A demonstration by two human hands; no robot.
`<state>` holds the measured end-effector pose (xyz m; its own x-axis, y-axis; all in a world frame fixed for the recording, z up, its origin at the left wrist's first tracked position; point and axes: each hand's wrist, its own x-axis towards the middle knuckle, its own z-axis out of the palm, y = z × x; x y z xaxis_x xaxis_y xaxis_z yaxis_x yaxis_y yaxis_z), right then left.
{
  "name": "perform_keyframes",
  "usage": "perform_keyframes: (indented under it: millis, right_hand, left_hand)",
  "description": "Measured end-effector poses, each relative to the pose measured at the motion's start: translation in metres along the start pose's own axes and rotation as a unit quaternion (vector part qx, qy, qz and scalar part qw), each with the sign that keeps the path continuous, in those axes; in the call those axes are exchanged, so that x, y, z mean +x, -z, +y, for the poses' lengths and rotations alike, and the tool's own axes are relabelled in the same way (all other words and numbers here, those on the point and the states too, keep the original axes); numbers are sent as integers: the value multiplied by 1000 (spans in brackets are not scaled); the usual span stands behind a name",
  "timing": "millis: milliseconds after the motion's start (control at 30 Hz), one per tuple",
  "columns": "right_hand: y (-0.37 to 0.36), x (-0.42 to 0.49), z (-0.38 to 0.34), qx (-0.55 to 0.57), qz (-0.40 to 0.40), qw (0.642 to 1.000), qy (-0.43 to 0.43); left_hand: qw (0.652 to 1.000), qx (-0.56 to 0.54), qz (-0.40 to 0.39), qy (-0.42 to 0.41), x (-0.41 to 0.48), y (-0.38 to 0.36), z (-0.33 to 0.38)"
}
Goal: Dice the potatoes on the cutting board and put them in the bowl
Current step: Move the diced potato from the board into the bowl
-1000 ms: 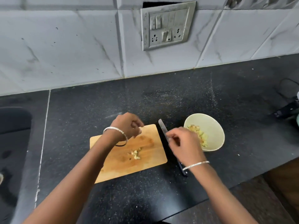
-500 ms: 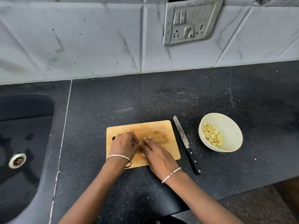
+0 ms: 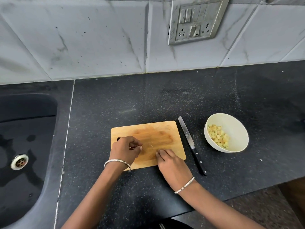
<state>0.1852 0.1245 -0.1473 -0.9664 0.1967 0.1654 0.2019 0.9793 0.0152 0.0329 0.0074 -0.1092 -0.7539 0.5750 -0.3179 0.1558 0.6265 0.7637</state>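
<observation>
A wooden cutting board (image 3: 158,129) lies on the black counter. My left hand (image 3: 125,149) rests on its left part with fingers curled and thumb meeting fingertips, pinching small potato pieces. My right hand (image 3: 171,164) sits at the board's near right corner, fingers curled down around potato pieces, which are mostly hidden. A tiny potato sliver (image 3: 151,145) lies between the hands. The knife (image 3: 191,144) lies on the counter just right of the board, with neither hand on it. A white bowl (image 3: 237,129) further right holds diced potato (image 3: 218,136).
A dark sink (image 3: 24,146) with a metal drain is sunk into the counter at the left. A tiled wall with a switch panel (image 3: 196,20) runs along the back. The counter's front edge (image 3: 247,194) passes close behind my right wrist.
My right hand left the knife on the counter and came onto the board. Both hands closed over the small potato pile, then drew slightly apart. The view shifted left.
</observation>
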Motion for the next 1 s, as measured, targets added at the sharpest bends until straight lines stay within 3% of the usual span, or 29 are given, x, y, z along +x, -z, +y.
perform_keyframes:
  millis: [267,367,433,567,600,667,733,833,1000]
  right_hand:
    - [20,10,-8,39,-45,996,-65]
    - [34,23,9,161,-59,968,-186]
    - [49,28,32,294,-22,907,-302]
    - [88,21,80,536,70,723,-431]
    - [95,16,92,565,91,689,-444]
    - [103,7,117,575,123,655,-475]
    - [102,-2,140,545,149,650,-508]
    - [91,-15,164,470,163,672,-548]
    - [84,-22,181,277,4,833,-478]
  left_hand:
    - [1000,3,-16,-9,0,-4,0]
    - [1000,8,-20,-21,0,-8,2]
    - [999,18,-26,-30,0,-9,3]
    - [997,38,-54,-44,-3,-14,7]
    - [996,39,-65,-50,-4,-17,8]
    - [994,50,-78,-64,-5,-23,11]
    - [992,65,-78,-78,-4,-29,15]
    - [988,88,-74,-100,-3,-37,24]
    - [980,117,-53,-153,1,-45,44]
